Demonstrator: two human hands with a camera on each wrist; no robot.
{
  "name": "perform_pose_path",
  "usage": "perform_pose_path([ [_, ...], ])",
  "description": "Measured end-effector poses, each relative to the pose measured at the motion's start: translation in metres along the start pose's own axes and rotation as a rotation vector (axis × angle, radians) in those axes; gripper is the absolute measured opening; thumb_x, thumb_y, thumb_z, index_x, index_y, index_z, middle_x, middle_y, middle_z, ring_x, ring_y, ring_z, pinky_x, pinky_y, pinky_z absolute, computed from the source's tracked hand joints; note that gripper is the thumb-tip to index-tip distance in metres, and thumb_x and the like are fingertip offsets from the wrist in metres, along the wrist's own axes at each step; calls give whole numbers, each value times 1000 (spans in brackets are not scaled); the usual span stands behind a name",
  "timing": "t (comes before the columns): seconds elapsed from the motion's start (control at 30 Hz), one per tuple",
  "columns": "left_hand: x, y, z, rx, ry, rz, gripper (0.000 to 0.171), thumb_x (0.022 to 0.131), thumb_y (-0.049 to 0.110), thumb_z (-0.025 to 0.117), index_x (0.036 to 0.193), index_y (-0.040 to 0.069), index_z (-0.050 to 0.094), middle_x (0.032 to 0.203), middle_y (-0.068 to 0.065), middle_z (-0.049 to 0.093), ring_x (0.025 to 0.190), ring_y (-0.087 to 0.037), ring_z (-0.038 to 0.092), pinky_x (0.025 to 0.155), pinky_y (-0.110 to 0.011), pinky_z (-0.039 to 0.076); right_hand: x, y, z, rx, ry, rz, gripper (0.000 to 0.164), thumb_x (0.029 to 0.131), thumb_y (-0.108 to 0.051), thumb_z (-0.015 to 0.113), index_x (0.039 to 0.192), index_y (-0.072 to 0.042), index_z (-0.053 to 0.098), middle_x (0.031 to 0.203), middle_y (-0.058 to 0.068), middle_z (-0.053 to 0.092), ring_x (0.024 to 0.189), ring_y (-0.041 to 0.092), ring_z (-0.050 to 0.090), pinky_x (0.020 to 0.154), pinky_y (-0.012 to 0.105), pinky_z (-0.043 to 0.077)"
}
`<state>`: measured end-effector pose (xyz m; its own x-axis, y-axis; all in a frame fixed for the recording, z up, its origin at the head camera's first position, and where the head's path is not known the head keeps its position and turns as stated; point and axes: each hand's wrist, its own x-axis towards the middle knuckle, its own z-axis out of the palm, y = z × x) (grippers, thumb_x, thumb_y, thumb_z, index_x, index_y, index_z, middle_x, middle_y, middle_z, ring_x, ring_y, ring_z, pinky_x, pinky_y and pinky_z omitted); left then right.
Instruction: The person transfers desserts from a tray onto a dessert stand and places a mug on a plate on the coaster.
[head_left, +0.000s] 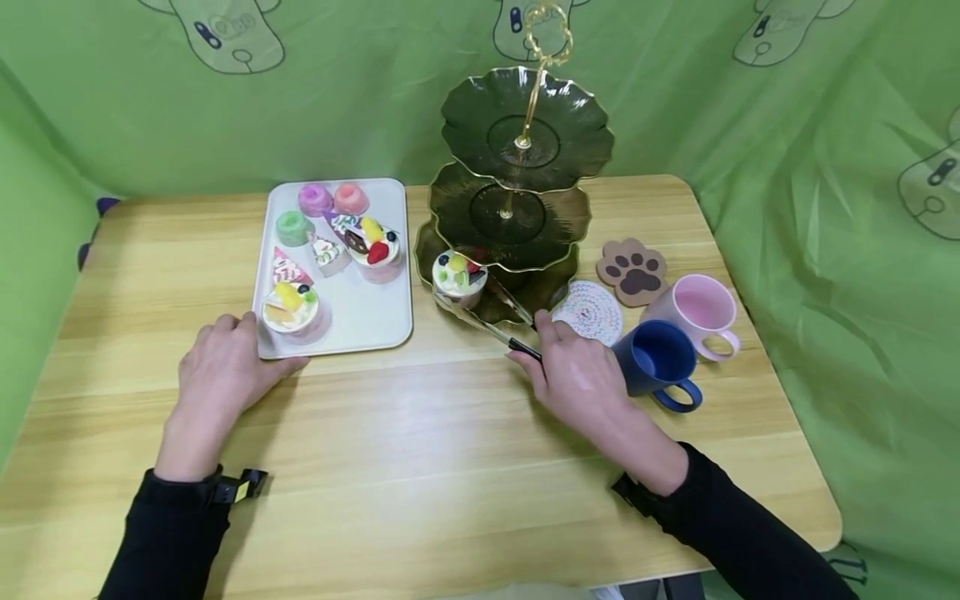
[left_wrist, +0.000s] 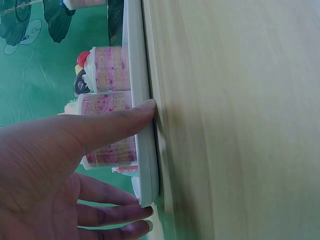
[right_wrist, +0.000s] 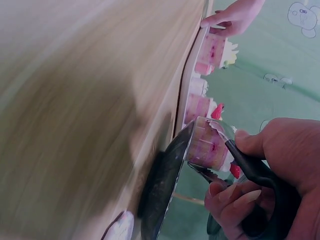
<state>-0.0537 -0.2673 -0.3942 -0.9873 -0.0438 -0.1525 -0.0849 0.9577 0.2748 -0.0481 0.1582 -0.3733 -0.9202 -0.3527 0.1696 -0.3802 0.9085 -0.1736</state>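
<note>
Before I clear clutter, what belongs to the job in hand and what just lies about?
Likely in use:
- black-handled metal tongs, in right hand
- fruit-topped cake cup between them
- dark gold-rimmed tiered stand
- white rectangular tray, at left hand

Lying about:
- pink mug
- blue mug
- paw-shaped brown coaster
- round white coaster

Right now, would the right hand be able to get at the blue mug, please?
Probably not freely: the blue mug stands close by, but the right hand is gripping the tongs.

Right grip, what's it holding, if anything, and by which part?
The right grip holds the tongs by their black handles. Their metal ends flank a dessert cup; whether they clamp it, I can't tell.
</note>
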Motion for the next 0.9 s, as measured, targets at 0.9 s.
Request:
perform_pose_path([
  [0.9,1,0,1,7,-26,-21,96,82,51,89,136,-18,49,109,-37,52,96,-53,52,64,-59,48,-3,38,-9,-116,-6,88,61,102,-43,70,127,12,61,84,26,68,51,40,61,44,51,51],
])
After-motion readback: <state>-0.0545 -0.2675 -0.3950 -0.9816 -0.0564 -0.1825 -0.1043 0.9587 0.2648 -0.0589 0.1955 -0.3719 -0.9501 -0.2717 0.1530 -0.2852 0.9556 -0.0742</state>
